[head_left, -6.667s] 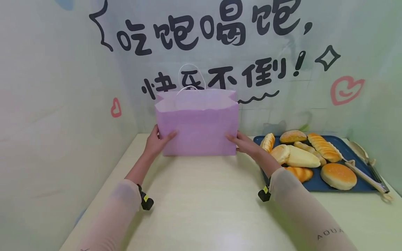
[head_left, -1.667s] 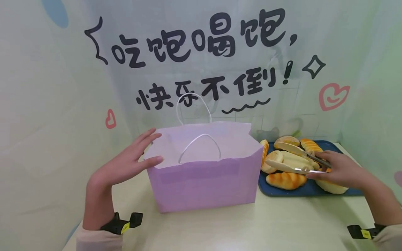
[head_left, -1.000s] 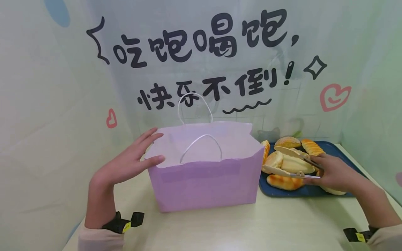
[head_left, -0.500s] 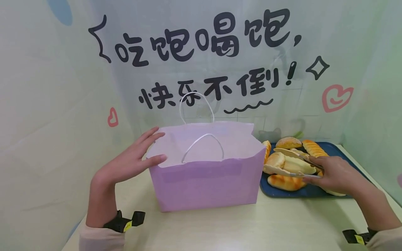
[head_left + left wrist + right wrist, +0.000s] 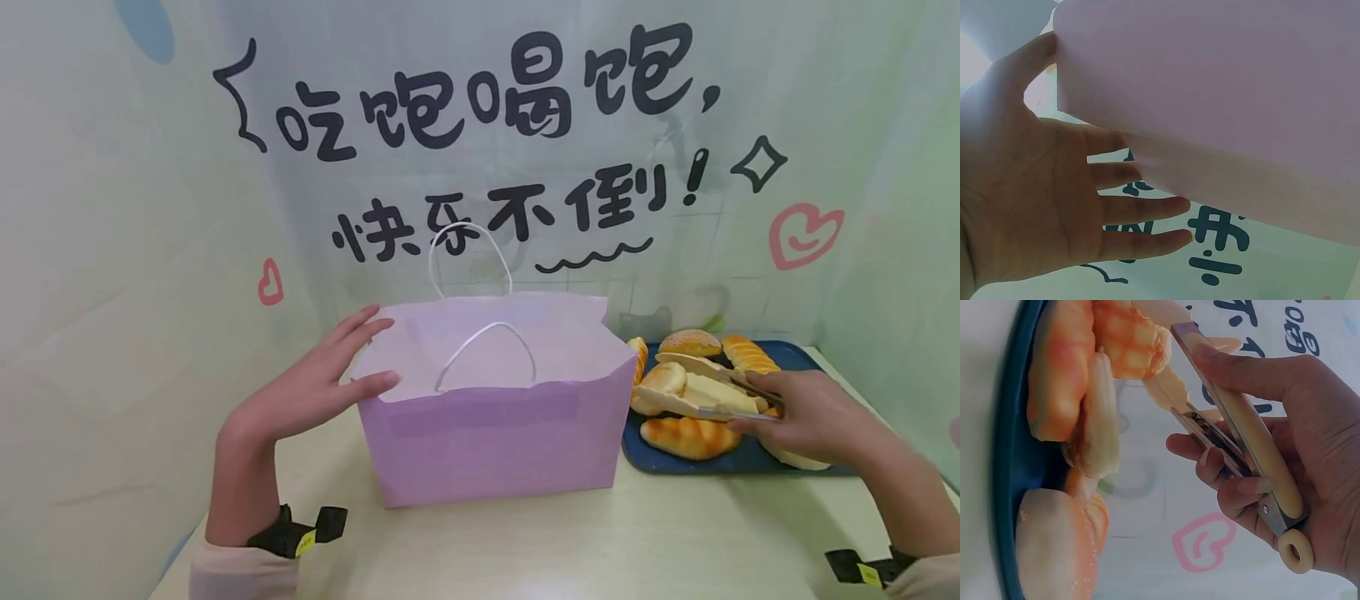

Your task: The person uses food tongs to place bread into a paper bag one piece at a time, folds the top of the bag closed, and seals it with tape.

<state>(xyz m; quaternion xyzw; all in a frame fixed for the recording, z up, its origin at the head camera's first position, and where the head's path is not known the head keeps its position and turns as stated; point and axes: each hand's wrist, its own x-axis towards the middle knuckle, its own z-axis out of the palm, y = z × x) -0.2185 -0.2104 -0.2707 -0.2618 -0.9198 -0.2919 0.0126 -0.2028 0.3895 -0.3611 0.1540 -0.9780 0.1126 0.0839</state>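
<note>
In the head view, a lilac paper bag point(image 5: 495, 442) with white cord handles stands upright, its mouth gaping. My left hand point(image 5: 300, 392) touches its left end, thumb over the front rim and straight fingers along the far side; the left wrist view shows the spread fingers against the paper. My right hand point(image 5: 817, 417) grips metal tongs with pale handles point(image 5: 1244, 431). Their wide tips reach over the breads, one on each side of a round pale roll point(image 5: 667, 379) and a long pale loaf point(image 5: 708, 393). The right wrist view shows fingers wrapped round both tong arms.
A blue tray point(image 5: 660, 462) bears several breads, among them a golden twisted bread point(image 5: 690, 437), a sugared bun point(image 5: 690, 342) and a striped loaf point(image 5: 750, 354). The bag's right end stands close beside the tray. A printed curtain point(image 5: 480, 167) hangs behind the table point(image 5: 525, 550).
Both hands held the bag farther back at first; it now stands nearer. My right hand has taken the tongs, and their tips have come closer together around the breads. My left hand stays at the bag.
</note>
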